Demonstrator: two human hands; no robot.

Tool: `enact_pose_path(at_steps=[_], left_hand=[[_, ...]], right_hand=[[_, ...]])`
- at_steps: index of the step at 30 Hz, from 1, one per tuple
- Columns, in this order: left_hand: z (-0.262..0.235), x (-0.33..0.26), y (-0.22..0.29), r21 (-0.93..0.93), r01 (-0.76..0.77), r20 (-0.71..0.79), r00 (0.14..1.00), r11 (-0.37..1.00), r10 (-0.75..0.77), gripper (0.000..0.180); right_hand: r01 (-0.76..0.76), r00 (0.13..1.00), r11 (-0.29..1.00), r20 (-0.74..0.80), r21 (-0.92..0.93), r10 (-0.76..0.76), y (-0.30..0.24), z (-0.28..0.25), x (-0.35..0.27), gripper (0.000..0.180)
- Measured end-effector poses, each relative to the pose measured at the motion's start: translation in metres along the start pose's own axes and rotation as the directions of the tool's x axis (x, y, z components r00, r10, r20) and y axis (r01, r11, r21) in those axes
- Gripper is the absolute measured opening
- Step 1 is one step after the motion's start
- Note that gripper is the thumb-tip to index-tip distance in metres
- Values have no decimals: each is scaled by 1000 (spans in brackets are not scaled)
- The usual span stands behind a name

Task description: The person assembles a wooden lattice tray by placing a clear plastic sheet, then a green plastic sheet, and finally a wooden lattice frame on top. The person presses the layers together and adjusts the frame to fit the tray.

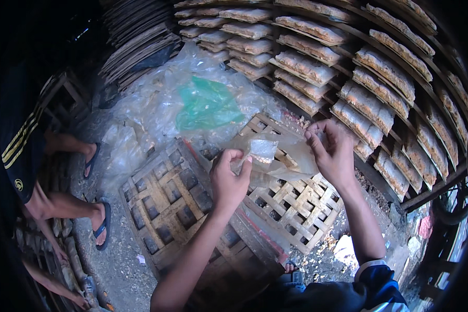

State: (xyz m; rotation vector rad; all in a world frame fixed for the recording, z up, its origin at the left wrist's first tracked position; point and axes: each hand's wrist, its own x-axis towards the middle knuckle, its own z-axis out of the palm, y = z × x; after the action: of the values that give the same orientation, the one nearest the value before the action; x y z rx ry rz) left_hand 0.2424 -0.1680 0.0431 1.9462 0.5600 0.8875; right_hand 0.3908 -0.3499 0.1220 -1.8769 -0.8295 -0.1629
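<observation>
A small white block (263, 150) with a crumbly beige edge rests on a thin, cloudy plastic sheet (291, 167) in front of me. My left hand (231, 180) is closed on the sheet's left side, its thumb tip against the block's near left corner. Across from it, my right hand (334, 155) pinches the sheet's right edge between thumb and fingers, holding it spread. Below the sheet lies a woven bamboo lattice panel (308, 207), partly covered by it.
Another lattice panel (164, 190) lies to the left. Beyond are crumpled clear plastic (145, 88) and a green plastic bag (208, 104). Racks of pale slabs (307, 67) fill the right. At the left stands another person in sandals (105, 223), hands low.
</observation>
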Motion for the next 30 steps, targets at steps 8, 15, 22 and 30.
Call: enact_pose_path(at_steps=[8, 15, 22, 30], left_hand=[[-26, 63, 51, -281, -234, 198, 935, 931, 295, 14], [-27, 52, -9, 4, -35, 286, 958, 999, 33, 34], [-79, 20, -65, 201, 165, 212, 955, 966, -207, 52], [-69, 31, -50, -157, 332, 373, 892, 930, -256, 92]], right_hand=[[279, 939, 949, 251, -145, -237, -14, 4, 3, 60], [406, 598, 790, 787, -460, 152, 52, 121, 23, 58], [59, 728, 976, 678, -208, 100, 74, 117, 13, 19], [-220, 881, 799, 466, 560, -85, 56, 23, 20, 6]])
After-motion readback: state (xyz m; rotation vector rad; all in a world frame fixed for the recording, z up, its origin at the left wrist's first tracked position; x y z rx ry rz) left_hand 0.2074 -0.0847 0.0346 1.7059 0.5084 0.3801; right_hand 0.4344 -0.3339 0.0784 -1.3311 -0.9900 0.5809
